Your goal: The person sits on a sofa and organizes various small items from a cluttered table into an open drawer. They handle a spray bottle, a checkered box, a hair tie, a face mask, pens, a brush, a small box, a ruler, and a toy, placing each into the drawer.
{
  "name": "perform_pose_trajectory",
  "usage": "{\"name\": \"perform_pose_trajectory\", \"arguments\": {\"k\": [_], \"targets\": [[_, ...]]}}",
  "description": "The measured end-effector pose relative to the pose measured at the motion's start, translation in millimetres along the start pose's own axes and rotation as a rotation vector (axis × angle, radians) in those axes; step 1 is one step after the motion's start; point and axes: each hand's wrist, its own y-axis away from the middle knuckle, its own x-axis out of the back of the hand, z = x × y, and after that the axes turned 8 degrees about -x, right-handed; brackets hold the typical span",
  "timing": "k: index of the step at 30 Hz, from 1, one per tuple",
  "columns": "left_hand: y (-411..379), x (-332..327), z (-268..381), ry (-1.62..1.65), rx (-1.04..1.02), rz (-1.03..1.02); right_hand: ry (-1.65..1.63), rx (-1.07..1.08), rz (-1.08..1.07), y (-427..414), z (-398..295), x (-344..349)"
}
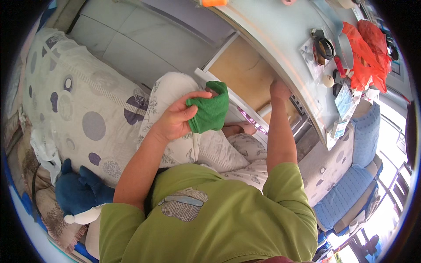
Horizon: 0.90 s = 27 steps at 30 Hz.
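Observation:
My left hand (179, 115) grips a folded green cloth (212, 111) above my lap, thumb and fingers pinching its left side. A drawer (241, 67) with a wooden bottom is pulled out in front of me, to the right of the cloth. Into it reaches my right hand (280, 89), its fingers hidden under the edge of the glass-topped table (263, 26). What those fingers touch cannot be seen. A small white roll-shaped item (264, 110) lies in the drawer near my right forearm.
On the tabletop are red plastic bags (366, 56), a roll of black tape (324, 48), a white ball (328, 81) and a small box (339, 128). A spotted sofa cover (93, 125) and a blue plush toy (80, 187) lie at left. Blue cushions (342, 194) line the right.

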Motion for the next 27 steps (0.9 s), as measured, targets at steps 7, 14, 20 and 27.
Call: {"name": "perform_pose_trajectory", "arguments": {"k": [7,14,20,27], "targets": [[0.5,-0.5,1.0,-0.013,-0.012,0.020,-0.292,-0.205,-0.085,-6.7,1.4,21.9],[0.5,1.5,0.0,-0.002,-0.004,0.032,-0.493,-0.220,0.087,-22.8,26.1,-33.1],[0.8,0.0,-0.6,-0.005,-0.019,0.038,-0.511,-0.154,0.161,-43.4,28.7,-45.0],[-2.5,0.3,2.1,-0.002,-0.018,-0.001,-0.456,-0.029,0.228,-36.0,61.0,-65.2]]}}
